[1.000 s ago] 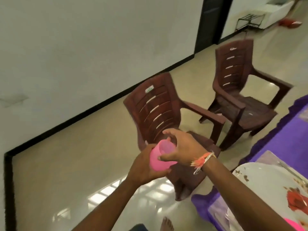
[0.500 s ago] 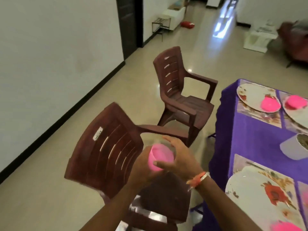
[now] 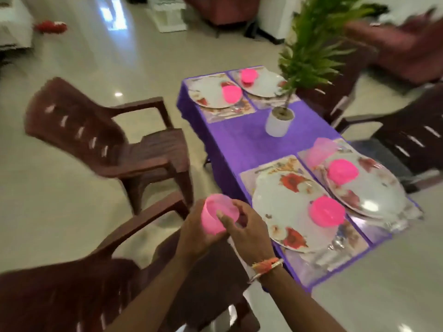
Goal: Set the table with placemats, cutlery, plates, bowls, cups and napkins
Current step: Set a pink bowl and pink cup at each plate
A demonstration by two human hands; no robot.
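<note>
Left hand (image 3: 197,233) cupping pink plastic cup (image 3: 215,219), right hand (image 3: 243,227) pinching its rim, off purple-clothed table (image 3: 239,137), well nearside of white plant pot (image 3: 278,124). Four floral placemats (image 3: 335,257), white flowered plates (image 3: 282,212), pink bowls (image 3: 326,210) sitting around pot; translucent pink cup (image 3: 320,150) just nearside of it. Likely remaining: cups, napkins; cutlery too blurred.

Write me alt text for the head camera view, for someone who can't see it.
Two hands hold a pink cup beside a purple-clothed table: the left hand grips its body, the right hand pinches its rim. The table carries four floral plates on placemats, each with a pink bowl, and a potted plant. Brown plastic chairs stand around it.
</note>
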